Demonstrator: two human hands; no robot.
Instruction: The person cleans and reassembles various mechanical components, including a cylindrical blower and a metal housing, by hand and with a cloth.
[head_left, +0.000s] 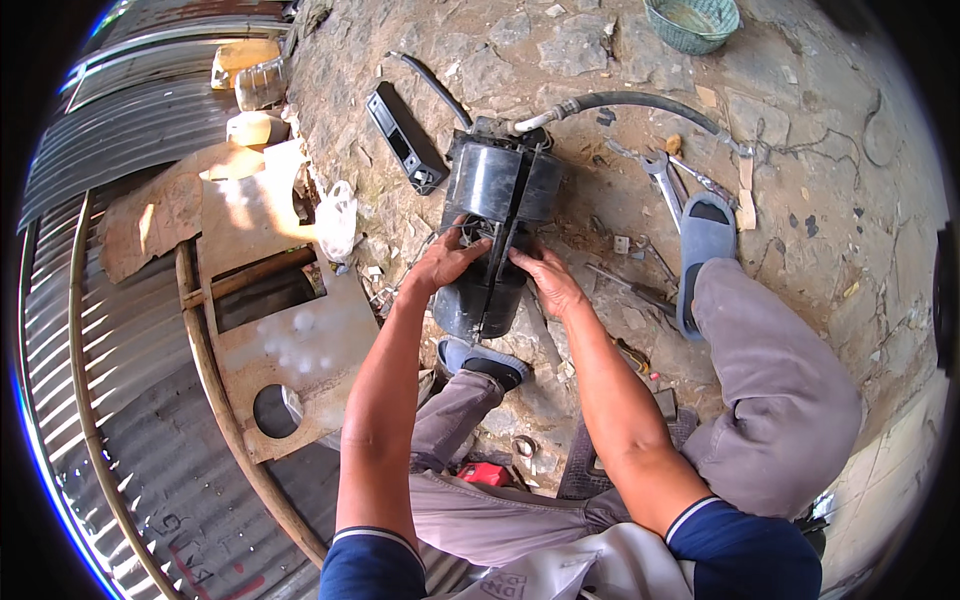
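A black unit with two rounded drum-like housings (487,183) stands on the ground in front of me, a dark seam running along its middle. My left hand (447,264) grips its left side at the gap between the drums, fingers curled at the edge and thumb reaching inward. On the other side of the seam, my right hand (549,280) presses its thumb and bent fingers against the unit. The inside of the gap is partly covered by my hands. From the unit's far end a thick black hose (640,99) with a metal fitting curves right.
A black control panel (405,140) lies left of the unit. Wrenches (662,180) are by my right slipper (706,250). A green basket (693,25) sits far right. Cut sheet metal (300,345) and corrugated sheets (110,400) border the left. Stony ground surrounds the unit.
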